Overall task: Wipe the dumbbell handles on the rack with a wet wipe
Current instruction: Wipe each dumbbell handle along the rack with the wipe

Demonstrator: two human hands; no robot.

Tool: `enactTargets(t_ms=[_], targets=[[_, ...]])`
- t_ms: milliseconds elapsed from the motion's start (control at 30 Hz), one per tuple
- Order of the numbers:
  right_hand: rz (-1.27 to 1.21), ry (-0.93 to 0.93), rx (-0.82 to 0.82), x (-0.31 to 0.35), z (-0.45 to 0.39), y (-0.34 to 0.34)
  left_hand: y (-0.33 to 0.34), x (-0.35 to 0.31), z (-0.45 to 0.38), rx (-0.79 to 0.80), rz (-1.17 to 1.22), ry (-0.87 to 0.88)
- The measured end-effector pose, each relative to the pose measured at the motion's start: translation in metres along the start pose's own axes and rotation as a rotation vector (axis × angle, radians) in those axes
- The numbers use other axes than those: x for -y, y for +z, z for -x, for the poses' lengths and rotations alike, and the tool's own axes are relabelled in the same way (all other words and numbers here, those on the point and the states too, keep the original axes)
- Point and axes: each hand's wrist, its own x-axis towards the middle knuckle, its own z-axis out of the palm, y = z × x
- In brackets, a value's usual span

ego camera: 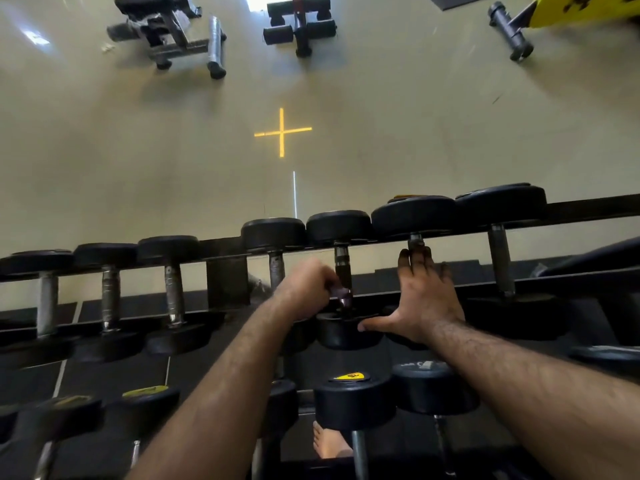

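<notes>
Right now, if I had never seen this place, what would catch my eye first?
Two bare forearms reach in from below: the left hand curls round the dark metal handle of a black round-headed dumbbell on the black steel rack, and the right hand lies spread open beside it. Beyond the rack, a yellow taped cross marks the pale floor.

Left hand (306,285) curled with fingers closed, right hand (424,299) spread flat, fingers straight, both forearms extended forward
</notes>
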Motion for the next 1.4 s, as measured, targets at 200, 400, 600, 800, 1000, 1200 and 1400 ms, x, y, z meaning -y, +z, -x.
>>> enactTargets(t_ms=[200,400,600,800,1000,1200,1400], targets=[[0.008,0.002,-0.004,0.0,0.0,0.001,0.006,-0.004,0.02,0.164,0.146,0.037],[0.009,0.001,0.002,0.0,-0.001,0.001,0.009,-0.02,0.012,0.0,-0.116,-0.042],[-0.012,-0.008,0.009,0.001,0.0,0.001,-0.002,-0.03,-0.001,0.059,0.222,0.125],[-0.017,-0.001,-0.009,0.002,0.001,-0.002,0.027,-0.006,-0.029,-0.437,-0.531,0.476],[-0.028,-0.017,-0.018,0.0,-0.001,0.001,0.006,-0.025,-0.013,0.243,-0.255,0.248],[-0.018,-0.015,-0.045,-0.001,-0.001,0.004,0.019,-0.034,-0.016,0.127,-0.187,0.229],[0.003,-0.04,-0.058,-0.005,-0.004,0.011,-0.009,-0.012,0.013,0.277,0.305,0.156]])
